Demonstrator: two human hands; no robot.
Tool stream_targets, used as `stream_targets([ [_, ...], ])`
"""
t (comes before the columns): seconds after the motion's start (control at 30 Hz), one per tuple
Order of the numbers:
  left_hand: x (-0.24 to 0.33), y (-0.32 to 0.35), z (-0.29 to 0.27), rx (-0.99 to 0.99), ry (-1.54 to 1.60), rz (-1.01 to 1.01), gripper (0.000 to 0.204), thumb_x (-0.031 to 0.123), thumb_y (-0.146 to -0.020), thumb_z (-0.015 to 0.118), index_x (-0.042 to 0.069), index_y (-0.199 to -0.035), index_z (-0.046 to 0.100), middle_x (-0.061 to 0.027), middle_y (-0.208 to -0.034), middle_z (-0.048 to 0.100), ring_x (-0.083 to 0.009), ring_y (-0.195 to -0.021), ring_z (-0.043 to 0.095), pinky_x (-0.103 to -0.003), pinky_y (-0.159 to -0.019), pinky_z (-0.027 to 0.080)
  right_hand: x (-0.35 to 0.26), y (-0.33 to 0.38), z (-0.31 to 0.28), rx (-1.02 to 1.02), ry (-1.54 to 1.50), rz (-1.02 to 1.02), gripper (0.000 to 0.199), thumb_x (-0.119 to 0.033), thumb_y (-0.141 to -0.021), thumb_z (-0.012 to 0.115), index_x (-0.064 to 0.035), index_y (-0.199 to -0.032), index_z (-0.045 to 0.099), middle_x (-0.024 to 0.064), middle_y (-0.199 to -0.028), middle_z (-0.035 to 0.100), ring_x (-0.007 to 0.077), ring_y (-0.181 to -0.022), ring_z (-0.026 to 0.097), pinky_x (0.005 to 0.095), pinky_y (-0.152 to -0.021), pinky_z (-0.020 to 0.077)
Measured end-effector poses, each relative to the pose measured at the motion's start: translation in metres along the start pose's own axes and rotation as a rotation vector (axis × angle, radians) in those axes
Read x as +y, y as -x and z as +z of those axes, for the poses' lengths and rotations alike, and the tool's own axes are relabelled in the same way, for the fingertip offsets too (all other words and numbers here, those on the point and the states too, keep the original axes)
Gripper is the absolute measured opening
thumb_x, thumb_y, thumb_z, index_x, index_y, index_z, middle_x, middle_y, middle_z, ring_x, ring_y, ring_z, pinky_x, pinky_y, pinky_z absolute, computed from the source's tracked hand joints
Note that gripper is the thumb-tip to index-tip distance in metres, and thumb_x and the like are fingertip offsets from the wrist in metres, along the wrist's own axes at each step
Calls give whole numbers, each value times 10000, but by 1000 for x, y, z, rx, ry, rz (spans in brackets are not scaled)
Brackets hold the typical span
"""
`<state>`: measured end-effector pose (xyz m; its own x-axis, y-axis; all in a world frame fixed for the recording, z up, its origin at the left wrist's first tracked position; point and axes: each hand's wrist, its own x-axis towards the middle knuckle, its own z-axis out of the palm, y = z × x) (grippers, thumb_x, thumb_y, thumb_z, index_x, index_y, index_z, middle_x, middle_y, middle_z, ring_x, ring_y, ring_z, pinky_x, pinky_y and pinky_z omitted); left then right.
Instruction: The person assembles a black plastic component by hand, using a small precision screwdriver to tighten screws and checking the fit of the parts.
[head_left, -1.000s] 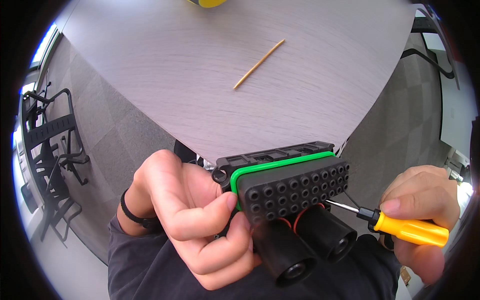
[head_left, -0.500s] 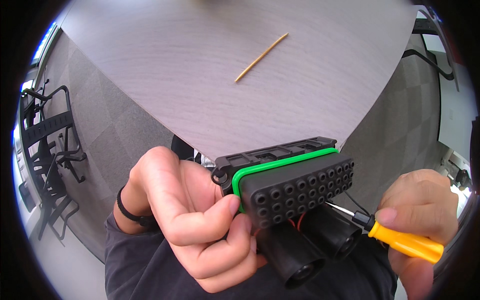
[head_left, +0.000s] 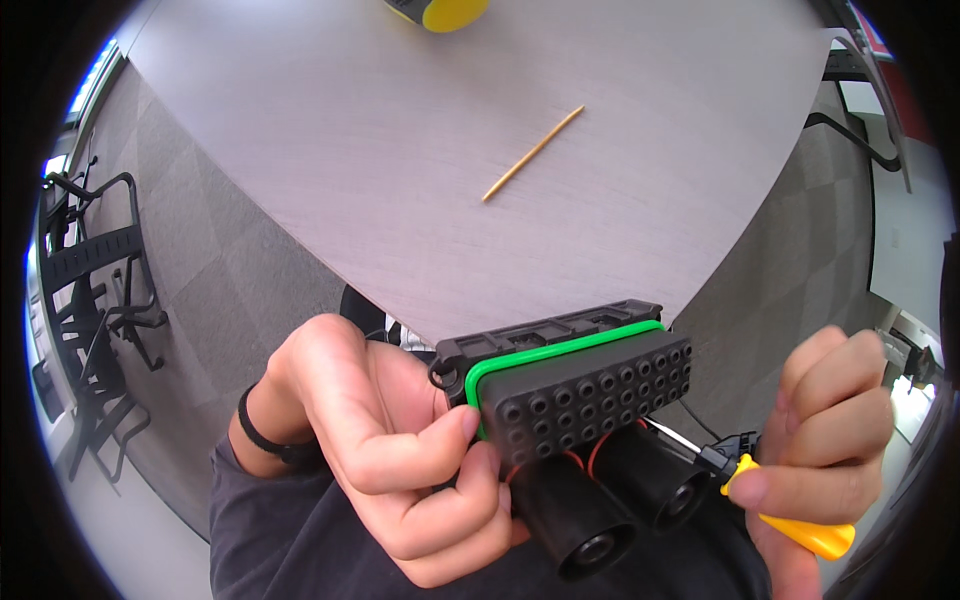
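My left hand [head_left: 400,450] is closed round the left end of a black electrical connector [head_left: 590,405]. Rows of small round holes cover its front face, and a bright green seal [head_left: 565,347] rings its body. Two black cylinders [head_left: 575,525] stick out below that face, with thin red rings at their bases. In my right hand [head_left: 825,430] is a small screwdriver [head_left: 815,537] with a yellow handle, pinched between thumb and fingers. Its metal tip points left, at the connector's lower edge above the right cylinder; whether it touches cannot be made out.
A thin wooden stick [head_left: 534,154] lies on the pale table [head_left: 330,110] beyond the connector. Part of a yellow and black object [head_left: 455,14] shows at the top edge. Black chair frames [head_left: 95,260] stand on the carpet at the left.
The screwdriver tip has shifted slightly down and left from the hole face, and my right-hand fingers have lifted higher. The connector sits a little lower in view. A yellow object has appeared at the top.
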<state>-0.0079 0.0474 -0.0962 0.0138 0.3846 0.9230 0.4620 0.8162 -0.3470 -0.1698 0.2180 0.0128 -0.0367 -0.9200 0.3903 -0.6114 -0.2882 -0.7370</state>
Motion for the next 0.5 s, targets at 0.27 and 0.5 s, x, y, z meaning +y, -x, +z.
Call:
stream_targets([
  [0.27, 10, 2, -10, -58, -64, -61, 195, -43, -777, 551, 89, -917, 518, 33, -956, 451, -79, -842, 500, -264, -739, 465, 4, -11, 47, 342, -833, -133, 355, -317, -956, 554, -89, -687, 511, 35, -616, 633, 156, -566, 605, 254, -510, 478],
  [0.5, 5, 4, -9, -67, -7, -75, 141, 90, -821, 512, 210, -800, 442, 87, -888, 380, -26, -776, 416, -225, -716, 382, 6, -17, 80, 590, -1062, -345, 388, -188, -952, 568, -85, -604, 431, 12, -446, 471, 111, -341, 418, 215, -337, 328],
])
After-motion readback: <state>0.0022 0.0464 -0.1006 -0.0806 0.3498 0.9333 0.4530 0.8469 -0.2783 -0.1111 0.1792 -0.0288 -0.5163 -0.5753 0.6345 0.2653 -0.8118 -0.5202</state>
